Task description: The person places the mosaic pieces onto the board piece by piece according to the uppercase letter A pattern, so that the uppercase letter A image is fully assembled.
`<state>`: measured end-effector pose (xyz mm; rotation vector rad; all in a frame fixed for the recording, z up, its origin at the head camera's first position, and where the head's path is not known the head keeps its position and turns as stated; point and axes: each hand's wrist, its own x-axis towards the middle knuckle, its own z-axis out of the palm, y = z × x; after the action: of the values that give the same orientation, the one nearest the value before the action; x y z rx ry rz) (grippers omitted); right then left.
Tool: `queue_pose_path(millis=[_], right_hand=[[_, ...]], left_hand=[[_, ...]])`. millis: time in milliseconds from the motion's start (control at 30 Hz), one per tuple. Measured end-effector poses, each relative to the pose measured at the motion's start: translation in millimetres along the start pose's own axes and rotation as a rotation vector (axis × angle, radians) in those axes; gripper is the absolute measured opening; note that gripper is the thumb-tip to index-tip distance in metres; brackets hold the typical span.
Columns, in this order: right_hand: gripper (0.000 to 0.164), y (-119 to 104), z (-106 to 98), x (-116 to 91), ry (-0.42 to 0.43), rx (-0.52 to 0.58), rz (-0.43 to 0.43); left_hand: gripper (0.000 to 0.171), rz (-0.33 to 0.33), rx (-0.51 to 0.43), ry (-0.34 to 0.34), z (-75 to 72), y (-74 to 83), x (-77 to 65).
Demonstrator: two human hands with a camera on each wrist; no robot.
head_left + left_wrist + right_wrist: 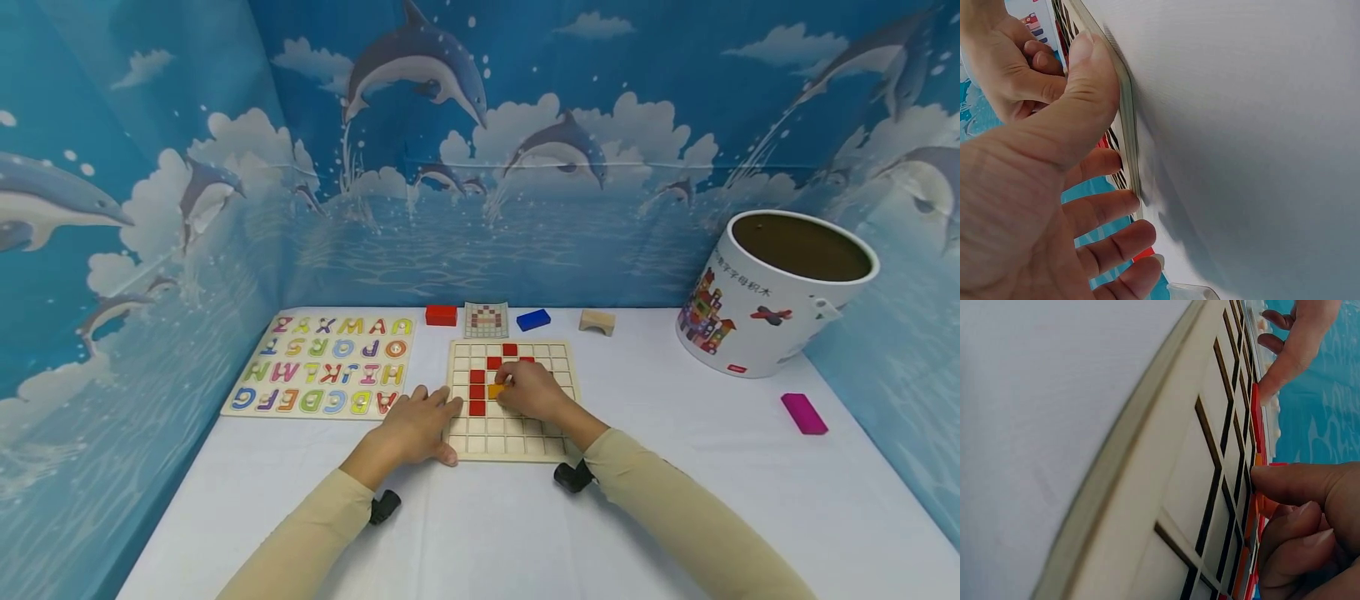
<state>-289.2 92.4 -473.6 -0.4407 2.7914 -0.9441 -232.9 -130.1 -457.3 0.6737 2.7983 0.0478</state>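
Note:
A square wooden grid board [480,446] lies in the middle of the table, with several red tiles [477,392] set in its cells. My left hand [416,425] rests at the board's left side, thumb by the near corner and fingers spread along the edge. Over the middle of the grid, my right hand [531,390] pinches a small orange tile [1267,505] close against the board. Another orange tile [494,391] shows just left of its fingertips. The right hand covers part of the red pattern in the head view.
Left of the grid lies an alphabet puzzle board [262,408]. Behind stand a red block [441,315], a pattern card [486,320], a blue block [533,319] and a wooden arch block [597,322]. A white bucket [738,325] and a magenta block [804,413] are at right.

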Motion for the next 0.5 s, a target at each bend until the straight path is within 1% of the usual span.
queue_pose_path(millis=[100,200,333,500], right_hand=[[0.018,-1,-1,-1,-0.011,-0.029,0.005],[0.021,2,-7,-5,-0.004,-0.023,-0.006],[0.026,12,-21,-13,0.027,0.044,-0.001],[0.030,30,-46,-27,0.039,0.108,0.050]], left_hand=[[0.095,0.003,-0.004,0.003,0.8,0.9,0.3],[0.095,0.001,-0.010,0.006,1.1,2.1,1.2],[0.095,-0.005,-0.013,0.006,0.6,2.0,2.4],[0.095,-0.011,-0.015,-0.002,-0.5,-0.9,2.7]])
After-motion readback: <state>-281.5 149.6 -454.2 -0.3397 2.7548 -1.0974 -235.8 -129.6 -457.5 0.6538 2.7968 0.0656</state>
